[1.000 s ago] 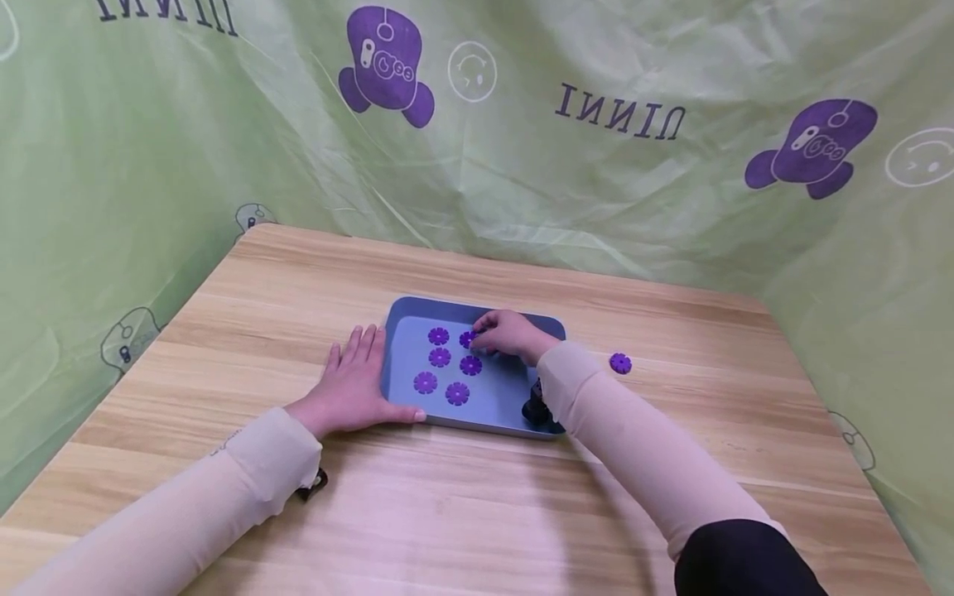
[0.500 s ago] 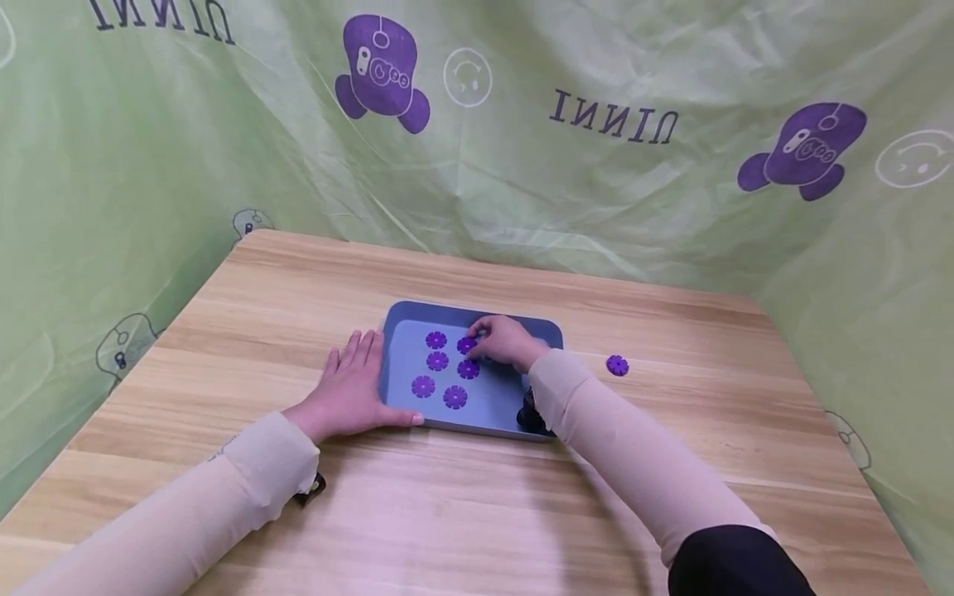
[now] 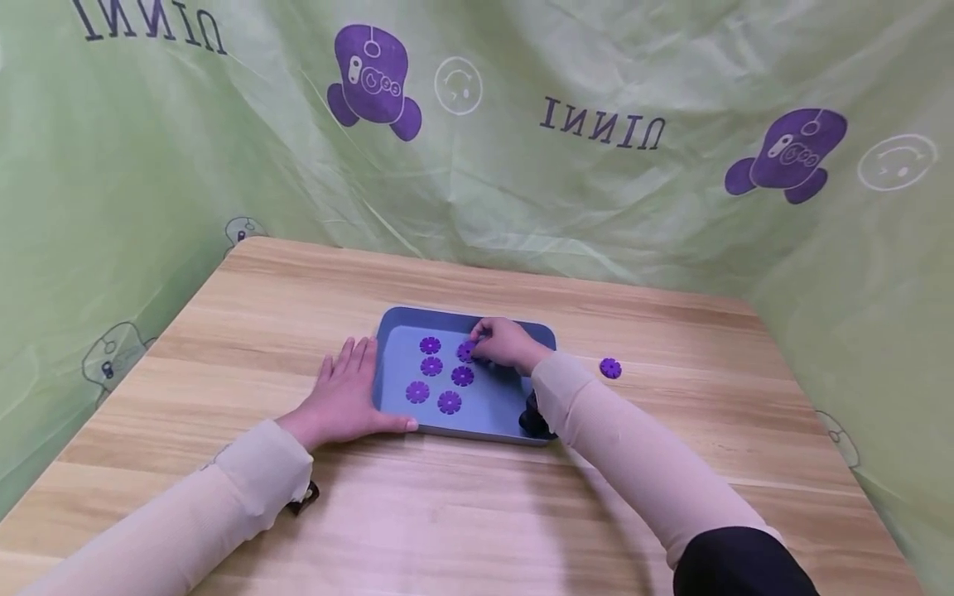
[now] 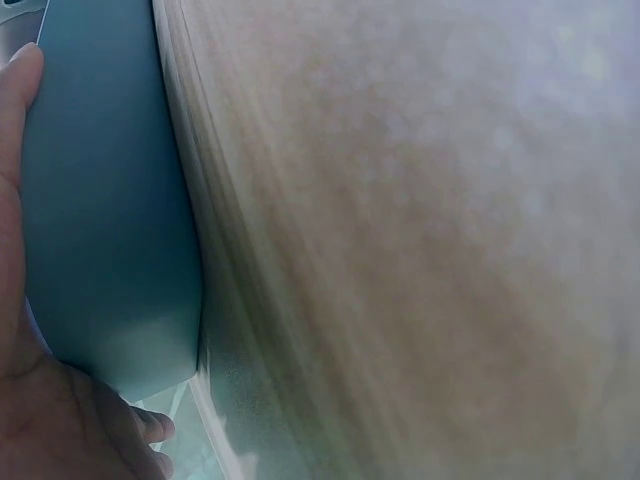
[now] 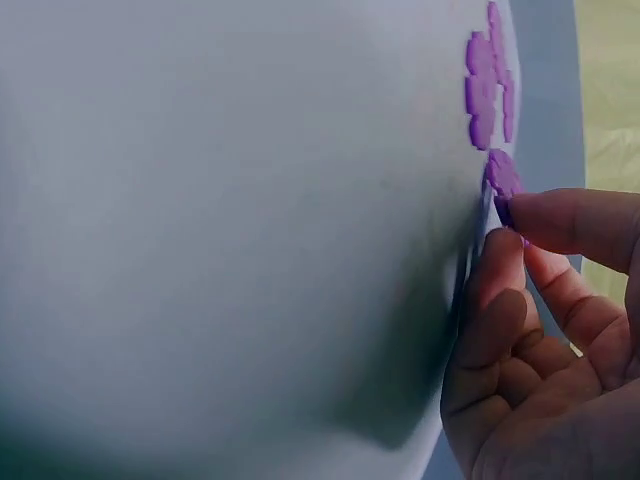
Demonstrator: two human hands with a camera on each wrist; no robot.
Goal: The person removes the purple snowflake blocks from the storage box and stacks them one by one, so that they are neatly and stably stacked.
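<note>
A blue-grey tray point(image 3: 417, 317) on the table holds several purple snowflake discs point(image 3: 450, 403), round and notched with a centre hole, laid in two columns. My left hand point(image 3: 346, 401) lies along the tray's left side, fingers straight and thumb over the front rim; the left wrist view shows it against the tray's outer wall point(image 4: 110, 200). With thumb and fingertips, my right hand point(image 3: 508, 343) pinches the edge of the far-right disc point(image 3: 465, 352) inside the tray. That disc point(image 5: 502, 170) shows at the fingertips in the right wrist view, partly covered by them.
One more purple disc point(image 3: 610, 367) lies on the wooden table point(image 3: 686, 414) to the right of the tray. A green printed cloth point(image 3: 492, 182) hangs behind and at both sides of the table. The right forearm passes over the tray's front-right corner.
The far-right disc has slid slightly right and nearer under my right hand's fingers. The left hand stays at the tray. The head view has shifted a little.
</note>
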